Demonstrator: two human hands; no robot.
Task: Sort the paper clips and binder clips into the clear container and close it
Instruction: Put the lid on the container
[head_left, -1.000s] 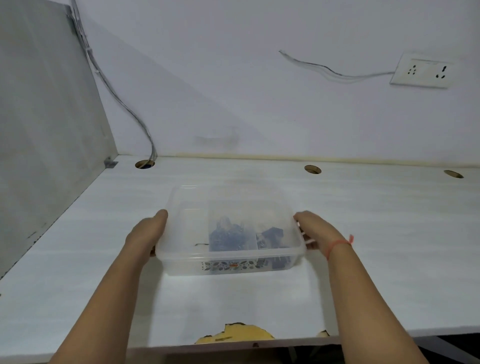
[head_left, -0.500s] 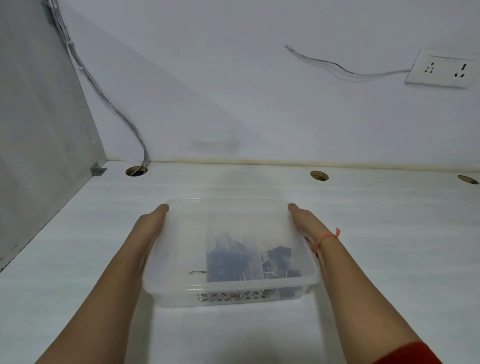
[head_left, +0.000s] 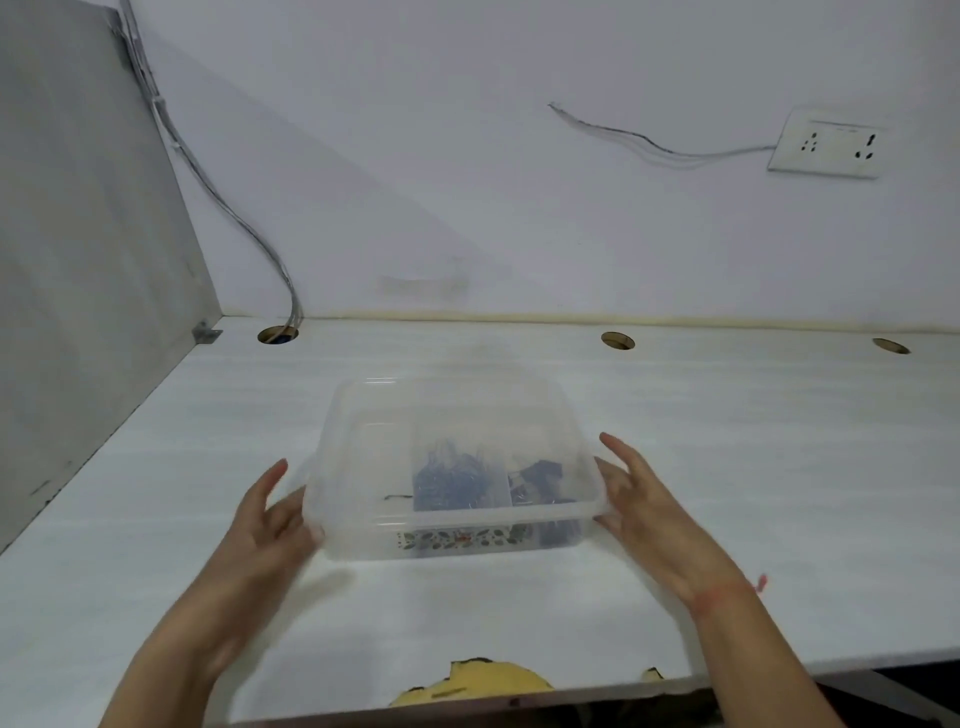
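The clear plastic container rests on the white table with its clear lid on. Through the lid I see blue paper clips in the middle compartment and black binder clips to their right. A strip with a leaf pattern runs along the front wall. My left hand is at the container's near left corner, fingers spread and blurred. My right hand is by the right rim, fingers apart and stretched out, thumb close to the rim. Neither hand grips the container.
A grey side panel walls off the left. Cable holes line the back of the table, with a cable running into the left one. A wall socket is at upper right. The table's front edge is chipped.
Both hands held the container's sides before; now they have loosened and slid back toward me with fingers spread. The container has come slightly nearer to me.
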